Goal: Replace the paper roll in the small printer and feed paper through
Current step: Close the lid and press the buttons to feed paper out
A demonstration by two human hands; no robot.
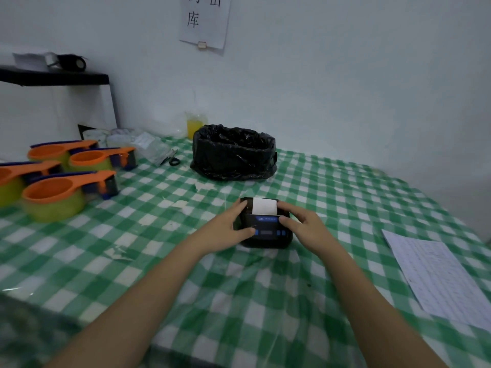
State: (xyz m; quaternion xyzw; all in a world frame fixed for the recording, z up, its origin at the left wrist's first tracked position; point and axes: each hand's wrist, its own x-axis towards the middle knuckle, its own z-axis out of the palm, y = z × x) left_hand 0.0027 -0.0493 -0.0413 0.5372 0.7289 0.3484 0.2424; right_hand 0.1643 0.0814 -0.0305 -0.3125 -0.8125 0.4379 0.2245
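A small black printer (267,236) with blue buttons sits on the green-and-white checked tablecloth (239,288) in the middle of the table. A strip of white paper (263,205) stands up out of its top slot. My left hand (228,229) grips the printer's left side, thumb on the front panel near a blue button. My right hand (305,227) holds the right side, with fingers on the lid next to the paper.
A bin lined with a black bag (233,152) stands behind the printer. Several orange tape dispensers (58,179) crowd the left. Scissors (174,161) and plastic packets lie at the back. A printed sheet (438,277) lies at the right. A yellow liquid cup (194,126) is by the wall.
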